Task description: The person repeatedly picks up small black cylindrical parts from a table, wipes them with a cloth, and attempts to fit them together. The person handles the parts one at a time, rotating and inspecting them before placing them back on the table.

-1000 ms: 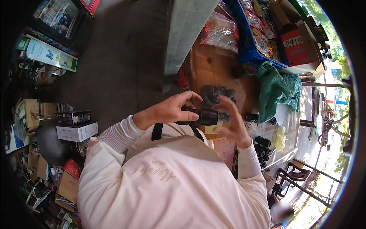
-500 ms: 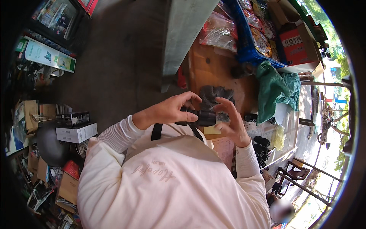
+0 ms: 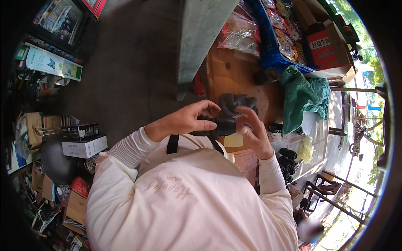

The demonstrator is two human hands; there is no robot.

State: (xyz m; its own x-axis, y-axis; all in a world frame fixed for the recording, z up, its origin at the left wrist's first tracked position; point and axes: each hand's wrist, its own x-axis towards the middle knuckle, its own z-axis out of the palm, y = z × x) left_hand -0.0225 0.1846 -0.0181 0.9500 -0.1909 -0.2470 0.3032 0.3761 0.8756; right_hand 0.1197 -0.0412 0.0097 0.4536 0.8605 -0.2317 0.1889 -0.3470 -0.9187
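Observation:
My left hand (image 3: 184, 120) is closed around the left part of a short, dark black cylinder (image 3: 226, 125), thumb along its near side. The cylinder lies sideways in front of my chest; its exact kind I cannot make out. At its right end my right hand (image 3: 256, 133) has its fingers curled in, thumb and fingertips against that end. A crumpled dark grey cloth (image 3: 237, 104) sits on the wooden tabletop (image 3: 226, 77) just beyond the cylinder. Below the cylinder is a small yellowish paper (image 3: 233, 140), next to a printed sheet (image 3: 246, 164).
Several similar black cylinders (image 3: 288, 161) are stacked right of my right forearm. A green plastic bag (image 3: 299, 98) and a blue crate (image 3: 272, 46) of packets lie farther off. A grey metal post or panel (image 3: 197, 46) stands at the table's left. Boxes (image 3: 84, 146) crowd the left side.
My right hand has moved left onto the cylinder's right end, its fingers curling from spread to closed. My left hand keeps its hold, nearly unmoved.

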